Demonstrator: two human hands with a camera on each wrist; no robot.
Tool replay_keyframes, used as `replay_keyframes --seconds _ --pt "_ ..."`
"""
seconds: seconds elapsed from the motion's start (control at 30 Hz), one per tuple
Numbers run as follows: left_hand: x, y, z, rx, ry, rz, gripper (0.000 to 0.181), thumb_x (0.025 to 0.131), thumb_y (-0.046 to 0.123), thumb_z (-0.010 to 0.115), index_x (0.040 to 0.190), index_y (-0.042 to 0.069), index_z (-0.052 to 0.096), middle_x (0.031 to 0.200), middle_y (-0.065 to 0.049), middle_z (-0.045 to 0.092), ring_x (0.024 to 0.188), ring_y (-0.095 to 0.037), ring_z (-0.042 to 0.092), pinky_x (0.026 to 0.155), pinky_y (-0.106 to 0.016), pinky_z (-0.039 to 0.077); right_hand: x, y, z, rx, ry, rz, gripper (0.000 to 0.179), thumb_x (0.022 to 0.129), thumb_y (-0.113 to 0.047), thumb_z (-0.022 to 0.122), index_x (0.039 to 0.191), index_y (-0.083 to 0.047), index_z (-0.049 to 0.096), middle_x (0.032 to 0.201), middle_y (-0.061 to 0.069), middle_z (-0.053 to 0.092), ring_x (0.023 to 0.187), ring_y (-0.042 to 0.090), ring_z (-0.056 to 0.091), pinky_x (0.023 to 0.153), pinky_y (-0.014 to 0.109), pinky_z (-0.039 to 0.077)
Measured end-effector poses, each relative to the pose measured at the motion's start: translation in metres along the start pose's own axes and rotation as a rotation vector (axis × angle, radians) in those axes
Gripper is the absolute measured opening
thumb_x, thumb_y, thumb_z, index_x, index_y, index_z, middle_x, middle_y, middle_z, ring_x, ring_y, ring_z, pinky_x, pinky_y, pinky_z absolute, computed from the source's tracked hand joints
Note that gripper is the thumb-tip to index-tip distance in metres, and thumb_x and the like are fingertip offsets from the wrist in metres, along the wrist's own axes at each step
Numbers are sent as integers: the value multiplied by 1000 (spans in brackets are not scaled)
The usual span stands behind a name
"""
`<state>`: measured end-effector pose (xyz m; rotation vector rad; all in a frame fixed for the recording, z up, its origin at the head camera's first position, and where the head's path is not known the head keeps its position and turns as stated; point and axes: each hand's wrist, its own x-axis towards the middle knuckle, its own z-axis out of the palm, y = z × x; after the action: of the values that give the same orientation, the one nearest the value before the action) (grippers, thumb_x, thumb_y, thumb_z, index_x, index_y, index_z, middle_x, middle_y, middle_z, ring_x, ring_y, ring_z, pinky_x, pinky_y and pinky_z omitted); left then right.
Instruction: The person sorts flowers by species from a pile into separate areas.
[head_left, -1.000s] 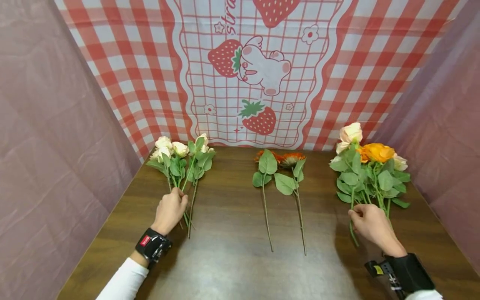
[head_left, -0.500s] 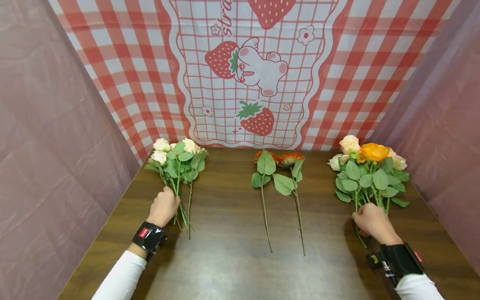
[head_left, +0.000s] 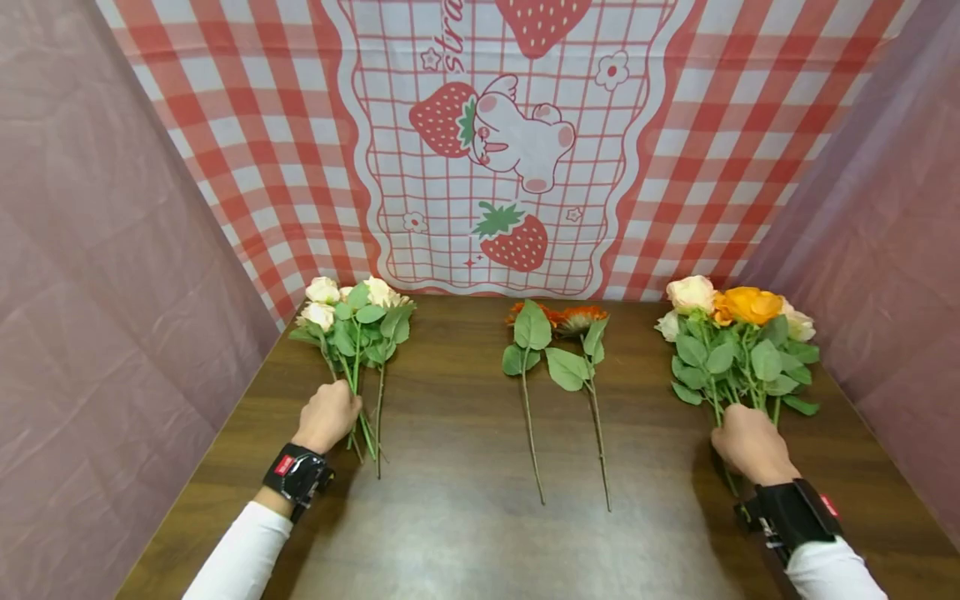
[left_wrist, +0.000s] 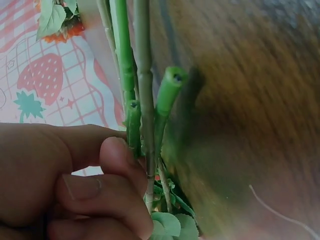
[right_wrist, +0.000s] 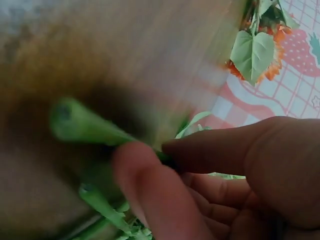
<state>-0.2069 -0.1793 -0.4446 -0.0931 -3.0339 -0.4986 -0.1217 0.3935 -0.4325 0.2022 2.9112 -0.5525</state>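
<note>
My left hand [head_left: 326,417] is at the stems of a bunch of cream roses [head_left: 318,315] on the left of the table. In the left wrist view, its thumb and fingers pinch a short green rose stem [left_wrist: 133,120] amid several others. My right hand [head_left: 750,443] holds a cream rose [head_left: 692,295] by its stem, at the left side of the right bunch, next to an orange flower [head_left: 752,305]. The cut end of a green stem [right_wrist: 87,124] sticks out past the thumb in the right wrist view. Much of the right bunch's lower stems is hidden behind the hand.
Between the bunches, two orange flowers [head_left: 581,318] with long stems lie apart on the brown wooden table [head_left: 480,467]. A red-and-white checked cloth [head_left: 262,150] hangs behind the table. Pinkish curtains [head_left: 97,292] close off both sides.
My left hand has brought a cream rose leftward and down onto its bunch, then stayed nearly still. My right hand has lowered its rose against the right bunch, the bloom tipping slightly left.
</note>
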Motion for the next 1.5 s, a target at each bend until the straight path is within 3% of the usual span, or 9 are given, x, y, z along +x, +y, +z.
replay_keyframes --seconds 0.27,0.47,0.63,0.83,1.03,1.17,1.5 --pt "-1 2 -1 -26 13 12 29 83 15 58 57 6 49 72 -27 63 60 -37 59 44 -52 47 1 -1 2 -56 52 -67 27 79 4 42 55 -9 41 51 7 42 46 22 42 42 36 34" --pt "-2 0 -1 -60 74 45 34 81 11 59 51 9 43 64 -25 61 60 -40 60 48 -55 48 1 -2 -1 -45 -6 -24 26 80 1 43 56 -7 48 52 8 48 45 23 46 42 37 37" --pt "-2 0 1 -85 125 92 39 79 8 60 46 13 39 51 -14 54 51 -30 56 47 -50 47 -1 0 -2 -33 -52 14 24 81 -2 46 58 -5 51 53 8 51 45 22 49 42 37 40" --pt "-3 2 0 -101 145 99 41 79 7 60 45 14 38 47 -7 48 46 -23 48 43 -43 44 2 -1 -2 -69 -41 -28 21 80 -2 49 59 -5 50 57 9 50 49 23 47 44 37 39" --pt "-6 4 -3 -107 166 122 39 79 6 60 46 13 41 47 -6 48 45 -23 48 42 -43 43 2 -3 -2 -62 -85 3 23 84 -9 53 62 -4 53 56 9 53 44 21 50 42 37 42" --pt "-8 7 -5 -114 174 132 38 79 6 59 47 14 40 46 -2 43 44 -21 45 40 -40 41 1 -5 -2 -73 -78 -19 25 86 -10 54 61 -5 54 55 8 53 43 20 50 41 36 43" --pt "-16 17 -10 -171 161 146 32 81 6 55 51 12 44 47 -1 44 42 -17 44 37 -33 37 2 -10 0 -128 -78 -68 23 82 -7 51 59 -7 51 58 8 53 47 21 50 42 38 42"
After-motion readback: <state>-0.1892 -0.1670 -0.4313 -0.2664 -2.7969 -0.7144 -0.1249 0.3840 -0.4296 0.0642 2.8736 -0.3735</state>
